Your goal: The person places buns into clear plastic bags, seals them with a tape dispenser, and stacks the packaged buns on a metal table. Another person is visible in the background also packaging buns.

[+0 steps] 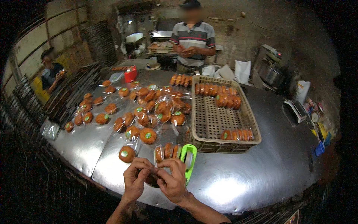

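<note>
My left hand (137, 177) and my right hand (173, 179) meet at the near edge of the metal table, fingertips pinched together. Between them is a dark brown bagged bun (151, 180), mostly hidden by the fingers. Just beyond the right hand stands a bright green tape dispenser (191, 161) with a roll of tape in it. Several bagged buns (168, 151) stand in a row against its left side. Ahead of my left hand lies a round orange-brown bun (127, 154) in clear film, bearing a green and white sticker.
Many more bagged buns (148, 135) are heaped and scattered across the steel table (237, 179). A beige perforated plastic crate (258, 137) at right holds several rows of them. A person (193, 39) stands across the table; another person (51, 70) is at far left, beside stacked trays (72, 89).
</note>
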`<state>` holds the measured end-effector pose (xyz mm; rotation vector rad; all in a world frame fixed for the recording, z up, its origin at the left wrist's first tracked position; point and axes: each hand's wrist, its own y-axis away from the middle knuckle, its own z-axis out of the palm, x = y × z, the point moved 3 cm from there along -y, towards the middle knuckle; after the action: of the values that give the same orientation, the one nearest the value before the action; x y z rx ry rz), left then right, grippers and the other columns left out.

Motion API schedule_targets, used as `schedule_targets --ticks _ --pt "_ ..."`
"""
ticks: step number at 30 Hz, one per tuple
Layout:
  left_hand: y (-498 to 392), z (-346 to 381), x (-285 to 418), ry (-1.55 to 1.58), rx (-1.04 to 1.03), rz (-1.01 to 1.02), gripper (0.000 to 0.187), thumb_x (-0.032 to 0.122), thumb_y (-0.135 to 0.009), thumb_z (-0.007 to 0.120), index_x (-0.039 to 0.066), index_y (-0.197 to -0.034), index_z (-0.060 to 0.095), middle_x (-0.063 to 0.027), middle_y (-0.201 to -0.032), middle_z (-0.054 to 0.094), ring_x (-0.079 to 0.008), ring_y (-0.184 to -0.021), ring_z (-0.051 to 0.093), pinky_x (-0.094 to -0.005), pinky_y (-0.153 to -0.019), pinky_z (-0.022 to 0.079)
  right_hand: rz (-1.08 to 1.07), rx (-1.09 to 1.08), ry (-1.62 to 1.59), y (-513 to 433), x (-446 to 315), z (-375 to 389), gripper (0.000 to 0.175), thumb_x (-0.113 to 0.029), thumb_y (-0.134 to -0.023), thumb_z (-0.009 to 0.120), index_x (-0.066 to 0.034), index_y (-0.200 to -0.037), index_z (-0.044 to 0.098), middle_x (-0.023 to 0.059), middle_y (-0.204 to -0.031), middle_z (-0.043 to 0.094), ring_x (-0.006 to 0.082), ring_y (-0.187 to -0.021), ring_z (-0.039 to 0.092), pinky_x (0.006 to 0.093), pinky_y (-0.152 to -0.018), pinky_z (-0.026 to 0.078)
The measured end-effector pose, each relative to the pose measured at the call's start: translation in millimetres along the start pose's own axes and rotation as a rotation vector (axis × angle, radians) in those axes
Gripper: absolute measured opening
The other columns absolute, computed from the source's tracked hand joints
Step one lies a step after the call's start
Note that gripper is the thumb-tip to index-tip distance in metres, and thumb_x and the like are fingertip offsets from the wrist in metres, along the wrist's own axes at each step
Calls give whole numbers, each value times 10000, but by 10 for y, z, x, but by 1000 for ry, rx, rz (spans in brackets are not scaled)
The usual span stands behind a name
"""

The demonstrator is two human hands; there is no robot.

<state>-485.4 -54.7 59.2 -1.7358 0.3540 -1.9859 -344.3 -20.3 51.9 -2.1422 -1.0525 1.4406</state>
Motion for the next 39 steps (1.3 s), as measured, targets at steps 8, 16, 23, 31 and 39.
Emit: schedule_targets --ticks 8,16,23,31,39 --pt "167 -406 127 -183 367 -294 664 -36 -844 631 33 -1409 290 -86 -934 607 -143 -920 604 -294 -844 503 53 -116 -247 -270 -115 308 314 6 -818 650 -90 -1117 629 103 -889 573 274 -797 604 380 -684 506" --pt "-196 -879 21 -213 135 -421 726 22 -878 660 18 -1445 206 -87 -961 608 -129 -877 598 -281 -811 502 127 58 -155 -423 -99 770 185 20 -779 698 -18 -951 643 150 -912 641 310 -838 629 381 -735 507" --pt "-496 -1373 92 -703 -332 -18 323 120 -836 739 60 -1121 601 -99 -1009 593 -208 -1018 519 -313 -837 464 -176 97 298 -607 -37 1089 164 -37 -760 717 -9 -889 619 138 -1051 572 338 -993 573 418 -810 489" --pt "-557 -1450 -729 152 213 -319 265 -11 -840 677 68 -813 425 -46 -841 531 -85 -741 481 -226 -659 422 605 769 -508 -512 163 1751 30 -65 -945 565 -40 -929 562 91 -1058 573 156 -998 535 338 -906 426" --pt "-215 -1117 -1035 223 -140 -461 326 -44 -852 638 93 -841 343 -22 -792 480 -66 -726 444 -201 -632 404 921 433 773 890 958 315 217 -211 -859 674 -3 -877 616 171 -920 630 299 -844 598 380 -785 468"
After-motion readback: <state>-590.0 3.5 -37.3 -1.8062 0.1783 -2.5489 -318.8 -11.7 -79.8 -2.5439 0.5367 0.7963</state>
